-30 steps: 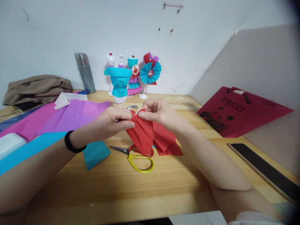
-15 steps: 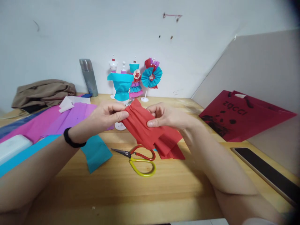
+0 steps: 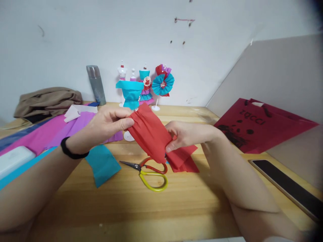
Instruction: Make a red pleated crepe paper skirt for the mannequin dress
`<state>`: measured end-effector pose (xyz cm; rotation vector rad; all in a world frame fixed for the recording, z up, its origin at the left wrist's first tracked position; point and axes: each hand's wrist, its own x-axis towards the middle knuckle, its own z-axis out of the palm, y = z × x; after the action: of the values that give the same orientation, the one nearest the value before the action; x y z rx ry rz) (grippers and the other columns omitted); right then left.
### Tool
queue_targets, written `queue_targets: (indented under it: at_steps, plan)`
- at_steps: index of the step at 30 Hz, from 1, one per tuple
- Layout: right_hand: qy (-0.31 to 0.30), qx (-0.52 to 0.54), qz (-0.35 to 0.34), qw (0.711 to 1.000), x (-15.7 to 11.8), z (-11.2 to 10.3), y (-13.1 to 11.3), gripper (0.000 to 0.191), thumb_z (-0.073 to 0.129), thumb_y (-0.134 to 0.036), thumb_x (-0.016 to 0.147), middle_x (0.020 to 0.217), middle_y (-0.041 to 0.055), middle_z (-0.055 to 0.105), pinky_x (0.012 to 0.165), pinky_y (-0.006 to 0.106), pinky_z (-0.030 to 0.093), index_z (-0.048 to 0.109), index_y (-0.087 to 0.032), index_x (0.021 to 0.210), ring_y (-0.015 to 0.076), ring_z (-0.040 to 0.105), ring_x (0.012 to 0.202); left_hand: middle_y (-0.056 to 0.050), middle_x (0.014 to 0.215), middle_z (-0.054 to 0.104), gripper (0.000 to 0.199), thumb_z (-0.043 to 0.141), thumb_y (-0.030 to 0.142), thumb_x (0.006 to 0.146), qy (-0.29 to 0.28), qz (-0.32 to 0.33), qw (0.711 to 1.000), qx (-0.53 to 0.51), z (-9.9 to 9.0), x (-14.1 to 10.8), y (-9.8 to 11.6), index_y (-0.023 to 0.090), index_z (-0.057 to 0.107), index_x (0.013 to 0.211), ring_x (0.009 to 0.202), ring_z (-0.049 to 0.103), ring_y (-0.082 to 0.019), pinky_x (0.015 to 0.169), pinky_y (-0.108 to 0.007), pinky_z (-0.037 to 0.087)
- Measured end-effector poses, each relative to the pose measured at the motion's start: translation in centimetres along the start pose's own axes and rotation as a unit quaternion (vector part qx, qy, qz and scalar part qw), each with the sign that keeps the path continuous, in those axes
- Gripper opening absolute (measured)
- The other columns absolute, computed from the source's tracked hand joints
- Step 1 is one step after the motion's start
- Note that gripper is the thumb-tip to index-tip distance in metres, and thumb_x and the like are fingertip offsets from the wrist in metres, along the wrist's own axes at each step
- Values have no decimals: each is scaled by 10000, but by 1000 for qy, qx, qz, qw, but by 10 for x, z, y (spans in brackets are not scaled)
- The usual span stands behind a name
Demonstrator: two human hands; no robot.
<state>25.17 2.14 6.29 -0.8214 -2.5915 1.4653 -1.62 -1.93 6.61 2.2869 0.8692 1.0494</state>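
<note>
A piece of red crepe paper point(image 3: 150, 132), creased near its upper left end, is stretched between my two hands above the table. My left hand point(image 3: 112, 122) pinches that upper left end, thumb on top. At the lower right edge my right hand point(image 3: 180, 134) grips the paper between thumb and fingers. More red crepe paper point(image 3: 185, 159) lies beneath, on the table. Below my hands rest scissors point(image 3: 148, 171) with one red and one yellow handle. A blue crepe paper piece point(image 3: 104, 165) lies left of them. Behind the red paper stands a small mannequin dressed in blue paper point(image 3: 130, 92).
Small dressed mannequins point(image 3: 145, 87) and a blue paper rosette point(image 3: 163, 84) stand by the wall. A grey flask point(image 3: 96, 85), brown cloth point(image 3: 49, 101) and pink and purple paper point(image 3: 35, 134) are at left. At right are a red paper bag point(image 3: 262, 126) and a phone point(image 3: 285, 188).
My right hand has slid down along the red paper to its lower right edge. My left hand has shifted slightly left, and the paper is spread flatter.
</note>
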Motion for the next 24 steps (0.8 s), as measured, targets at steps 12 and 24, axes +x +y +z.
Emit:
queue_targets:
  at_steps: [12,24]
  plan:
    - [296,95,-72,948,8,26,-21,209,742,-341,746,695,-8,635,582,243,462,611,-178,746,117,587,638,-45,761,687,283,563,347,949,-152,73,986,16,10,3,-14,173,652,745,734,609,-149,667,-237,458]
    - [300,84,-107,944,13,36,-24,202,705,-292,747,606,-32,544,515,223,370,563,-171,671,83,482,550,-42,758,691,288,542,356,977,-131,142,981,31,14,3,-21,173,664,790,714,613,-140,649,-231,460]
